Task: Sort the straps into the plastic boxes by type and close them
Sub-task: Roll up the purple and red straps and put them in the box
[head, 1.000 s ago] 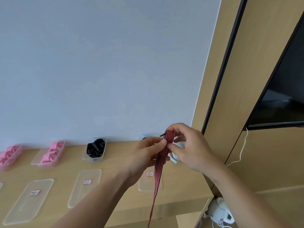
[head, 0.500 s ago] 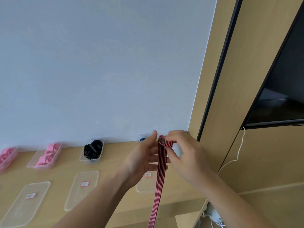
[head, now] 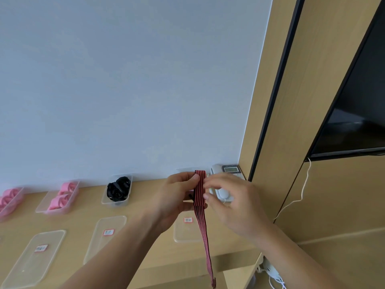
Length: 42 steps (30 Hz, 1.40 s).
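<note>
– Two hands entered. Condition of each?
– Left hand [head: 177,201]: gripping. Its thumb is pressed on the front of the red-and-black striped strap [head: 199,190] and its fingers are curled behind. Right hand [head: 235,205]: fingertips [head: 206,196] at the strap's right edge, blurred. Whether they pinch or merely touch cannot be told.
– Strap, location?
– Held up between the two hands, above the wooden desk [head: 145,190]. The upper part is doubled into a flat fold under the left thumb. One loose tail hangs down below both hands, past the desk's front edge.
– Boxes?
– Three open clear boxes in a row out to the left of the left hand, along the wall. Nearest is the box of black straps [head: 108,202]. Next is the box of pink straps [head: 44,205]. Furthest is the second pink box [head: 10,211], cut by the frame edge. One further clear box [head: 183,170] sits directly behind the left hand, mostly hidden, contents not discernible.
– Lids?
– Three, all off, lying flat on the desk. Each has a red-bordered label, text unreadable. The near lid [head: 185,232] is beneath the left hand, the middle lid [head: 106,238] is lower left of it, and the far lid [head: 31,259] is further left again.
– Sundries?
– The white telephone [head: 231,170] is behind the right hand, partly covered by its fingers. A white cable [head: 302,192] hangs to the right of the right hand. The dark screen [head: 358,101] is above and to the right.
</note>
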Motion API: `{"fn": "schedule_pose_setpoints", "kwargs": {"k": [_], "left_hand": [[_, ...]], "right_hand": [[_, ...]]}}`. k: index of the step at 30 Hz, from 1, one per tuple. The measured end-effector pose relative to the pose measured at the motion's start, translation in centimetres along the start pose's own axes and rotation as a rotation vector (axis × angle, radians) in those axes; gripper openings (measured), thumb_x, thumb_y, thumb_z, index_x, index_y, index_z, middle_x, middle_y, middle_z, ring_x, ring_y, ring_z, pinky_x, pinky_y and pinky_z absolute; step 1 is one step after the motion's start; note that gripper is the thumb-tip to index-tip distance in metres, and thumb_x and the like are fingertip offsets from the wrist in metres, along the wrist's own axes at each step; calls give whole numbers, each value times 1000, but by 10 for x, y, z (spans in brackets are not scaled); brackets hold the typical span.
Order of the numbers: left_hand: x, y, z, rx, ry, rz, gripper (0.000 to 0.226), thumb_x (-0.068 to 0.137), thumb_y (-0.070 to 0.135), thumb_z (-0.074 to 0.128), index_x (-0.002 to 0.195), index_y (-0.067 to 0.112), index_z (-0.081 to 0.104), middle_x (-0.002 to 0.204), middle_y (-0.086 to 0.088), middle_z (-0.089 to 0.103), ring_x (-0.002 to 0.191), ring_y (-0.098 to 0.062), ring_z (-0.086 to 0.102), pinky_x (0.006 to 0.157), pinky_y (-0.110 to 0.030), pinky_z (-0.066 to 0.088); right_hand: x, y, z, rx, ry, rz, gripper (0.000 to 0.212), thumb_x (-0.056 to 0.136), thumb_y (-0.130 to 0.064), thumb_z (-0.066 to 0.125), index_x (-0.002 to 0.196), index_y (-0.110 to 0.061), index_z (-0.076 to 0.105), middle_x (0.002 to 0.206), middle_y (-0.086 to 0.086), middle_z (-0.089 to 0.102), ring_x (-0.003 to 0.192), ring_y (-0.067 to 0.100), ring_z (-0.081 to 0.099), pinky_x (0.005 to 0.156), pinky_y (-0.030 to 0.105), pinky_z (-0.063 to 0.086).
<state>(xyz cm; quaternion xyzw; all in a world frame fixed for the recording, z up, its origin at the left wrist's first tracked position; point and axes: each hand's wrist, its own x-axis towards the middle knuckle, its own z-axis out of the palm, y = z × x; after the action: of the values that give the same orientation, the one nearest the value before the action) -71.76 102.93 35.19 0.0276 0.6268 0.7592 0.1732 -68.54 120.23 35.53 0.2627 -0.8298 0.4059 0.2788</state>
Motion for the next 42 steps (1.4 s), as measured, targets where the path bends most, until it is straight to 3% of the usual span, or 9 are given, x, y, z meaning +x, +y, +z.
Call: {"fn": "schedule_pose_setpoints", "kwargs": {"k": [4,7,10,13,19,24,34,39,42], "left_hand": [[-7,2,3,89,-40,53,24,108,20,54,113,12,76,113,-13,78,84,-22,69,82,-42,62],[-10,4,6,113,-40,76,23,105,21,60,123,9,68,112,-12,78,85,-21,71,83,-42,62],[-14,5,6,115,-40,38,44,94,38,70,124,6,66,107,-13,77,88,-26,75,88,-42,60],[-19,1,7,166,-56,-36,55,94,56,61,122,9,69,107,-13,77,93,-32,77,83,-39,61],[-24,-8,8,138,-18,-179,65,99,67,45,121,10,70,107,-11,80,97,-33,78,79,-37,57],[-25,-10,5,70,-31,-211,69,98,72,42,114,11,70,104,-9,80,99,-35,77,93,-45,55],[-21,0,-7,-192,-36,-124,34,92,38,68,114,13,73,97,-7,68,73,-21,65,67,-35,55],[-18,-2,-10,-141,-57,-84,20,95,31,67,104,15,75,96,-9,68,74,-24,64,68,-38,57],[-17,-4,-10,-41,-86,-18,20,98,30,66,104,16,79,107,-11,76,83,-27,70,73,-41,62]], "right_hand": [[15,1,-2,-11,-179,236,51,80,-18,80,127,-22,61,119,-10,58,111,1,53,89,21,46],[20,2,-5,5,-264,274,44,81,-19,80,119,-26,60,114,-14,60,108,-2,53,88,19,47],[24,0,-9,-7,-229,294,42,77,-17,83,110,-27,59,104,-20,62,104,-1,54,88,18,47],[27,-1,-10,-21,-154,279,39,77,-13,82,106,-24,57,95,-18,64,98,7,60,87,26,49],[24,-1,-2,-168,10,146,40,75,-7,81,104,-21,57,90,-20,59,90,10,56,78,26,44],[8,-1,13,-266,126,-37,34,74,-1,81,101,-12,63,92,-4,64,90,14,55,75,29,44],[-30,6,41,-219,114,-286,7,86,-11,75,91,-5,73,119,3,68,108,25,61,92,37,50],[-25,2,32,-155,112,-262,5,87,-10,75,91,-10,77,111,-2,73,100,20,64,86,34,52],[-11,-4,19,-74,115,-97,25,78,-10,81,102,-15,74,109,-7,70,103,11,63,87,29,51]]}}
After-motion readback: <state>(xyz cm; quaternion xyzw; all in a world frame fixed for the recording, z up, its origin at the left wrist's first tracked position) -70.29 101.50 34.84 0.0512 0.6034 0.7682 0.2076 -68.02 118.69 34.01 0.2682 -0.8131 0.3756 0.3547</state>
